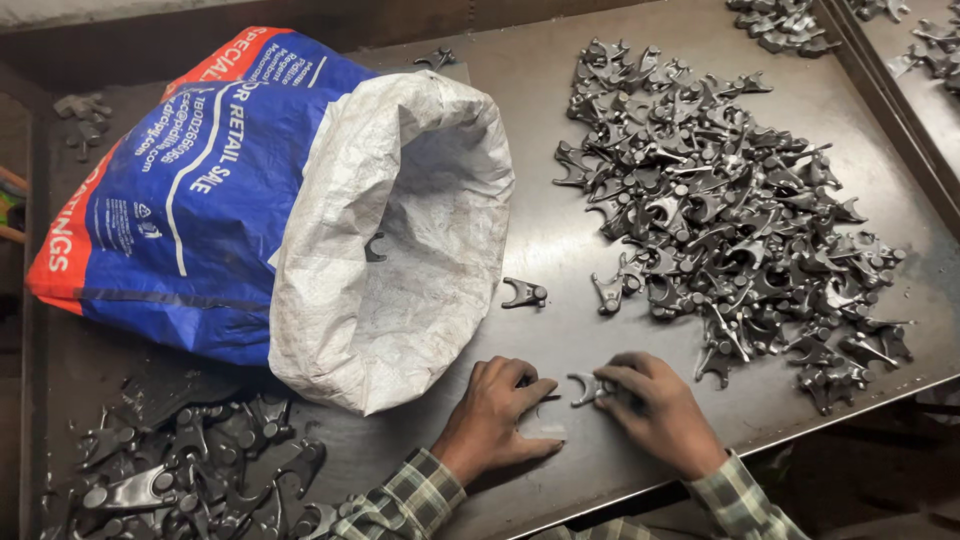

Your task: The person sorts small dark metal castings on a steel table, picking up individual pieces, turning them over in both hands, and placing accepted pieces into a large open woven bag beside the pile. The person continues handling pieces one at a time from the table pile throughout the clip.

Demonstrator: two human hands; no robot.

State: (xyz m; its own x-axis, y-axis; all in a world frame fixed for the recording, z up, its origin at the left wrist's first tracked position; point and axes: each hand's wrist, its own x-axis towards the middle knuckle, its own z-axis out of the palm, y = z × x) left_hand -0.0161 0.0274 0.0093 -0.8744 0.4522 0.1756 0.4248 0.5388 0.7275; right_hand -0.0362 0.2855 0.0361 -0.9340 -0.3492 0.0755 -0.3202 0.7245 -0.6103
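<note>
Both hands rest near the table's near edge, the right hand [655, 405] pinching a small, hard, heavy-looking metal fork piece [586, 388] by its stem, the left hand [500, 410] curled, fingers together.

Even, moderate light from above — soft sheen on steel worktop [560, 260], brightest mid-frame beside white sack [400, 240] mouth. Short soft shadows under left hand [497, 415] and right hand [655, 405]. Frame edges dim, lower-left corner murky. Focus sharp centre; slight wide-angle bend at edges — no motion blur.
</note>
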